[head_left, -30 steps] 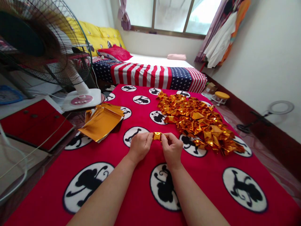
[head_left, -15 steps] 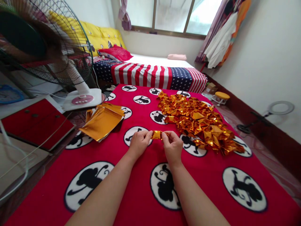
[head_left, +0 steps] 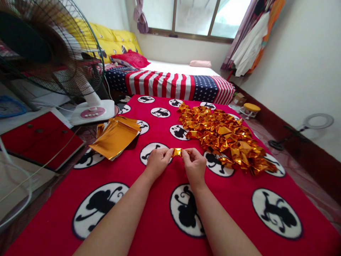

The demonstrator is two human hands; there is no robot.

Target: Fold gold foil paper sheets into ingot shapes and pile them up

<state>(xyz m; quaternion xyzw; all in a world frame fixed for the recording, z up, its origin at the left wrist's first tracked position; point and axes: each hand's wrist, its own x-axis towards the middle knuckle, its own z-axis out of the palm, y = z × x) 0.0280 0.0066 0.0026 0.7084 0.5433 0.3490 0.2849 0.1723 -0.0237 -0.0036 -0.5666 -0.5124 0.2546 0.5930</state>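
Between my two hands is a small folded piece of gold foil paper [head_left: 177, 152], shiny and ingot-like in shape. My left hand [head_left: 157, 161] pinches its left end between thumb and fingers. At the other end, my right hand [head_left: 195, 164] grips it the same way; the fingertips partly hide both ends. To the right lies a heap of folded gold foil pieces [head_left: 226, 137], set close together in rough rows. On the left rests a stack of flat gold foil sheets [head_left: 117, 137], slightly fanned.
All this lies on a red blanket [head_left: 149, 220] with round monkey patterns. A fan [head_left: 93, 112] stands at the left beside a red-fronted cabinet [head_left: 39, 137]. Beyond the blanket is a bed [head_left: 170, 85]; a yellow stool [head_left: 252, 107] and ring light [head_left: 318, 121] stand right.
Both hands stay in nearly the same place, still holding the foil piece. Its middle now looks slightly more pinched in and catches the light differently.
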